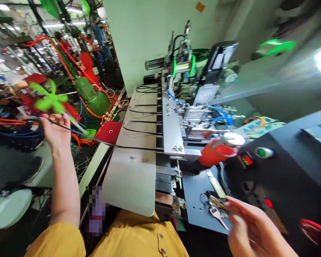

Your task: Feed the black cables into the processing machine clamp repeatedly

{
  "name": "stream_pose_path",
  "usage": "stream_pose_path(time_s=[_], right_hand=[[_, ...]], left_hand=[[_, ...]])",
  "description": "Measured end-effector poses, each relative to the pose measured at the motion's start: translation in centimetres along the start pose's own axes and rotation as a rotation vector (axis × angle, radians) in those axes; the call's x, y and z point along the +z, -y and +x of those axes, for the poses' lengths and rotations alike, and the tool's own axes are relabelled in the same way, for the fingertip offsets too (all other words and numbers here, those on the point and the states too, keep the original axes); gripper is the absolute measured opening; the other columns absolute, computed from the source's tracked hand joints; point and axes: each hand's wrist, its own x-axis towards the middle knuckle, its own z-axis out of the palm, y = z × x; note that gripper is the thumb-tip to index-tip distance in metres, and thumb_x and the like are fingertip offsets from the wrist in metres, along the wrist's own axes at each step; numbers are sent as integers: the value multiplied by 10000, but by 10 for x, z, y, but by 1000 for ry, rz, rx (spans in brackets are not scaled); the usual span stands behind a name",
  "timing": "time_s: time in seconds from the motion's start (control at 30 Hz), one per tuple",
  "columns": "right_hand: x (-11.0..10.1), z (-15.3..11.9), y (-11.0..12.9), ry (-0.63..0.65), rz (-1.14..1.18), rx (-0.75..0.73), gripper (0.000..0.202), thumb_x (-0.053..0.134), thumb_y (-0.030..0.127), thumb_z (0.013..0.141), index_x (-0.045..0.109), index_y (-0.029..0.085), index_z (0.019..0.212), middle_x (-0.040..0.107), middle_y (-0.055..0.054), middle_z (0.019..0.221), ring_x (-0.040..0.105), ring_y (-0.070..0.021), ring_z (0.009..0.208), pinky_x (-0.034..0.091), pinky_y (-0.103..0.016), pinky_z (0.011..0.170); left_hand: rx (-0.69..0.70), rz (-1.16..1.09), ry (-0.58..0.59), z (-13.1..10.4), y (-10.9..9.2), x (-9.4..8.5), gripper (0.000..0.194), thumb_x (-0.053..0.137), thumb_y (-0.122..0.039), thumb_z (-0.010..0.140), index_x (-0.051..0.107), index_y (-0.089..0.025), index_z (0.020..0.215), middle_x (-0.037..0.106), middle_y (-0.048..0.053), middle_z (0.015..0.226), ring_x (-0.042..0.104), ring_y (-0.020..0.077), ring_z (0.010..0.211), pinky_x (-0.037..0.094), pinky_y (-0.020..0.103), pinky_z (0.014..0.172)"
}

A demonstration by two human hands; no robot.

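Observation:
At the left, my left hand [57, 130] is raised with its fingers curled near a black cable [104, 142], which runs from the hand across to the metal plate. Just above those fingertips is a green fan [51, 99]. Several black cable loops [141, 130] lie on the light metal plate [131, 178], their ends at the dark strip of the machine [198, 121]. My right hand [253, 228] is at the lower right, thumb and fingers pressed together beside a bunch of keys [215, 210]; what they hold, if anything, is too small to tell.
An orange-red container [216, 153] stands behind the keys. To its right, a dark control panel [256, 178] carries a green button [264, 152] and red displays. Green motor [92, 96], red-orange hoses and a white round disc [13, 208] are on the left.

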Motion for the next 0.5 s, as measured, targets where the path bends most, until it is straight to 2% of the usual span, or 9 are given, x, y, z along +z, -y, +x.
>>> stream_pose_path(time_s=[0.03,0.07,0.13,0.17,0.23,0.27,0.33,0.4,0.5], right_hand=[[4,1,9,-4,-6,-5,151,636,248,844,705,189,964,677,-61,816,617,-157,615,497,-268,584],[7,2,16,15,5,-3,142,618,244,857,699,196,965,675,-50,792,620,-154,606,507,-270,589],[13,6,25,102,74,34,155,572,247,893,677,204,998,672,-35,762,622,-146,585,514,-261,562],[16,8,28,158,126,65,165,550,253,909,664,206,1019,671,-31,759,620,-141,577,514,-254,546],[22,12,34,255,239,138,173,527,273,926,642,204,1035,672,-32,783,618,-134,582,513,-244,537],[25,12,37,292,286,175,167,532,286,925,640,201,1021,671,-32,792,615,-131,587,512,-243,543],[34,13,40,337,362,247,157,557,314,911,644,195,966,660,-25,780,606,-128,594,508,-238,553],[43,12,41,341,424,324,165,582,343,891,641,190,903,638,-13,745,580,-120,577,490,-228,532],[49,11,38,316,458,389,215,584,371,881,616,176,795,595,3,676,525,-109,552,440,-215,501]], left_hand=[[0,-118,60,-4,-11,36,454,245,-532,989,586,-232,982,434,-90,703,348,-9,589,304,59,609],[-29,-197,211,-12,-24,74,423,337,-540,967,621,-228,979,456,-73,743,346,0,569,273,74,537],[-93,-223,640,-39,-51,148,388,505,-541,904,686,-204,966,520,-25,788,403,36,570,315,136,494],[-111,-187,873,-57,-63,179,389,509,-521,910,708,-198,996,556,6,817,461,66,619,376,173,540],[-85,-135,1121,-94,-80,224,342,509,-441,932,730,-188,999,598,36,793,533,111,682,430,221,613],[-75,-111,1179,-111,-83,238,311,512,-400,938,733,-188,993,619,43,792,559,124,709,443,231,638],[-77,-73,1193,-137,-80,252,247,536,-334,930,734,-187,954,652,45,812,593,136,738,458,231,652],[-75,-34,1177,-152,-71,254,202,558,-298,917,726,-187,914,666,39,827,609,138,747,466,227,656],[-10,48,1157,-159,-64,251,183,545,-259,921,708,-184,885,655,29,815,607,131,732,461,229,669]])
